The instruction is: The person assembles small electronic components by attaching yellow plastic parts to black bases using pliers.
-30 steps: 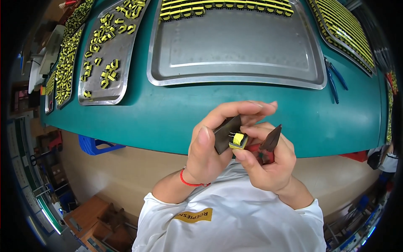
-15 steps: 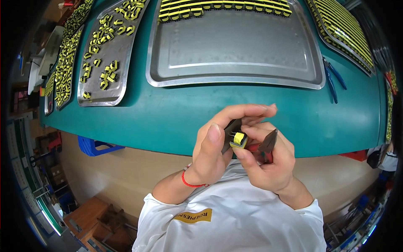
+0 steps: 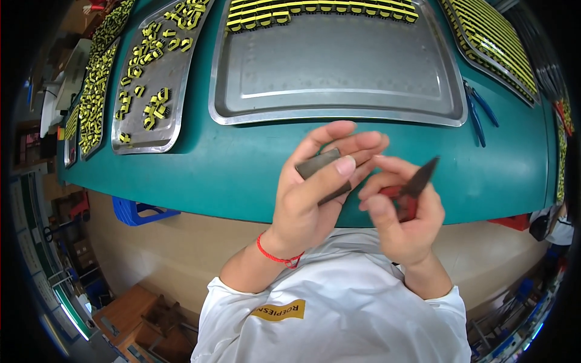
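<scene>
My left hand (image 3: 318,187) holds a dark grey flat block (image 3: 319,166) against its palm, the thumb lying across it. A red braided cord circles that wrist. Just to its right, my right hand (image 3: 408,212) is closed round a red-handled tool (image 3: 419,180) with a dark pointed end, like small pliers or nippers; its exact kind is hard to make out. Both hands are over the near edge of the green table, fingertips close together. No small yellow-and-black part shows in either hand; the space behind the left fingers is hidden.
Ahead lies a large metal tray (image 3: 339,113) with rows of yellow-and-black parts along its far side. A smaller tray (image 3: 172,130) with loose parts is at left. Blue-handled pliers (image 3: 478,115) lie on the green table (image 3: 200,181) at right, near another full tray (image 3: 493,48).
My hands have moved apart a little, and the right hand with its tool has shifted right. The small yellow-and-black part seen between them is out of sight.
</scene>
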Action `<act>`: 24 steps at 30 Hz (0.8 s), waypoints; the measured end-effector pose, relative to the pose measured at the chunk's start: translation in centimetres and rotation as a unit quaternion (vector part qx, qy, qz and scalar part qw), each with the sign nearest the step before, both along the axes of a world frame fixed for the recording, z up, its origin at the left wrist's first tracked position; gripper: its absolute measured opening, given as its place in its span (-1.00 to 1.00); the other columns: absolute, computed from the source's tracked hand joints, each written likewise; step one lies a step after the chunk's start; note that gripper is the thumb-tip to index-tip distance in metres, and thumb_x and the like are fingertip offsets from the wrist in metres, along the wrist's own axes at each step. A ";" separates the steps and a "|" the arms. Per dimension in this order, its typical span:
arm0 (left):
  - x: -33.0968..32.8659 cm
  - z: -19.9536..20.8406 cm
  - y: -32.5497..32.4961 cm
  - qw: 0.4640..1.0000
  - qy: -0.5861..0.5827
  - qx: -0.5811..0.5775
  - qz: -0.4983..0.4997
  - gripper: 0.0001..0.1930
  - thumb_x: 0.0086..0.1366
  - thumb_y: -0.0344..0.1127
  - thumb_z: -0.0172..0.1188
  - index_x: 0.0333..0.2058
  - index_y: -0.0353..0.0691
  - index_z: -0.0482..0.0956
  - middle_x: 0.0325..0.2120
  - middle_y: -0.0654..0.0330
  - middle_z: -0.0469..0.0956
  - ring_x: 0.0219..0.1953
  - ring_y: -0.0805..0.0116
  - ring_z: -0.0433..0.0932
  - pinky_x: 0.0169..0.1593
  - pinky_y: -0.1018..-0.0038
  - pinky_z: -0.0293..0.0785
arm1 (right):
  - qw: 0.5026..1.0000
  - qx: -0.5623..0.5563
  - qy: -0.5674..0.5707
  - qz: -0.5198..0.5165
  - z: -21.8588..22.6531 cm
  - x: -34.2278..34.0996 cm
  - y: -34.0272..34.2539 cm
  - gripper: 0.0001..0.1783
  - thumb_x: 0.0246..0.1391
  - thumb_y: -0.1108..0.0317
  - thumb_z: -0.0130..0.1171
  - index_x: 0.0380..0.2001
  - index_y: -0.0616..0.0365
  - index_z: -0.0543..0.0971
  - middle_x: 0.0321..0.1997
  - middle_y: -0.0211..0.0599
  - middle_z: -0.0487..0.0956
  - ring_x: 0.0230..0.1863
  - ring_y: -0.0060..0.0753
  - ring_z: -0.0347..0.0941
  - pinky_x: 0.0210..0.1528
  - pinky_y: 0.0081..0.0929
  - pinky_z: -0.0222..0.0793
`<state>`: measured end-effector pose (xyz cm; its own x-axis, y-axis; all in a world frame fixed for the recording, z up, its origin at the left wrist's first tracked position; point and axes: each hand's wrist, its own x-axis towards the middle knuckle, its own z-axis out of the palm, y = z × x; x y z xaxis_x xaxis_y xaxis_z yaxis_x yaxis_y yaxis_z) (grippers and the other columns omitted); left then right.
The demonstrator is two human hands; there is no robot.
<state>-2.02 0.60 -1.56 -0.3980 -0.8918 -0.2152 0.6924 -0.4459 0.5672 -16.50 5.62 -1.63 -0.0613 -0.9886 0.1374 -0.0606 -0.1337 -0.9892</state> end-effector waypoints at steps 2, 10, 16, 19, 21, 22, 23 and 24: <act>0.4 -0.7 -0.5 0.999 0.043 0.026 0.000 -0.58 0.33 -0.46 0.02 0.16 -0.32 0.31 0.07 -0.16 0.46 0.27 -0.13 0.33 0.37 0.02 0.20 | 0.999 0.025 0.010 -0.027 0.1 -0.6 0.1 -0.63 0.21 0.42 0.20 0.02 0.39 0.44 -0.33 -0.19 0.59 -0.35 -0.50 0.54 -0.32 -0.59 0.51; 0.0 -1.3 0.0 0.993 -0.042 -0.104 0.037 -0.65 0.34 -0.52 -0.03 0.10 -0.32 0.30 -0.03 -0.11 0.51 0.21 -0.13 0.41 0.37 -0.02 0.18 | 0.992 0.087 -0.052 0.073 0.1 -0.1 0.1 -0.59 0.10 0.63 0.23 0.03 0.42 0.43 -0.26 -0.15 0.60 -0.30 -0.52 0.55 -0.27 -0.58 0.54; 0.7 -1.8 -0.3 0.876 -0.229 -0.419 0.069 -0.63 0.38 -0.45 -0.09 0.13 -0.42 0.29 0.00 -0.16 0.50 0.21 -0.16 0.40 0.36 -0.09 0.08 | 0.994 -0.023 -0.090 0.052 -1.3 0.6 -0.1 -0.60 -0.02 0.60 0.35 -0.06 0.31 0.56 -0.33 -0.37 0.64 -0.53 -0.79 0.32 -0.55 -0.73 0.17; 1.4 0.4 -1.3 0.703 -0.443 -0.556 -0.023 -0.49 0.34 -0.29 -0.06 0.20 -0.43 0.35 0.12 -0.10 0.46 0.27 -0.21 0.32 0.37 -0.05 0.04 | 0.997 0.033 -0.055 0.048 -1.4 -0.1 0.1 -0.60 -0.01 0.57 0.37 -0.06 0.33 0.56 -0.30 -0.33 0.65 -0.50 -0.76 0.39 -0.53 -0.70 0.22; 1.7 0.4 -1.4 0.700 -0.445 -0.556 -0.050 -0.48 0.31 -0.34 -0.01 0.22 -0.43 0.33 0.15 -0.10 0.43 0.28 -0.17 0.33 0.36 -0.01 0.08 | 0.996 0.039 -0.043 0.066 -1.0 -0.2 0.1 -0.62 0.03 0.62 0.28 -0.03 0.34 0.55 -0.28 -0.30 0.65 -0.45 -0.69 0.45 -0.46 -0.68 0.33; 1.7 0.5 -1.3 0.697 -0.446 -0.556 -0.078 -0.45 0.27 -0.39 0.04 0.24 -0.44 0.30 0.18 -0.10 0.40 0.28 -0.12 0.33 0.35 0.04 0.12 | 0.996 0.039 -0.044 0.067 -1.0 -0.1 0.0 -0.62 0.03 0.62 0.28 -0.03 0.34 0.55 -0.28 -0.30 0.65 -0.45 -0.69 0.45 -0.46 -0.68 0.33; 1.5 0.6 -1.2 0.697 -0.445 -0.556 -0.079 -0.45 0.27 -0.39 0.04 0.24 -0.44 0.30 0.18 -0.10 0.40 0.28 -0.12 0.33 0.35 0.04 0.12 | 0.997 0.022 -0.033 0.063 -1.1 -0.1 -0.1 -0.63 0.04 0.64 0.21 -0.03 0.35 0.55 -0.28 -0.29 0.65 -0.42 -0.65 0.48 -0.40 -0.67 0.37; 1.0 0.9 -0.9 0.747 -0.414 -0.515 -0.073 -0.41 0.23 -0.46 0.10 0.25 -0.45 0.28 0.21 -0.09 0.36 0.28 -0.07 0.35 0.34 0.10 0.16 | 0.998 0.006 -0.022 0.058 -1.2 -0.1 -0.3 -0.64 0.05 0.66 0.15 -0.03 0.35 0.55 -0.28 -0.29 0.65 -0.39 -0.61 0.50 -0.34 -0.65 0.42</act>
<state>-1.00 -0.26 -0.67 -0.6174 -0.7148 0.3283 -0.0996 0.4851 0.8688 -16.62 5.34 -2.86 0.0475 -0.9909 0.1261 -0.0023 -0.1263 -0.9920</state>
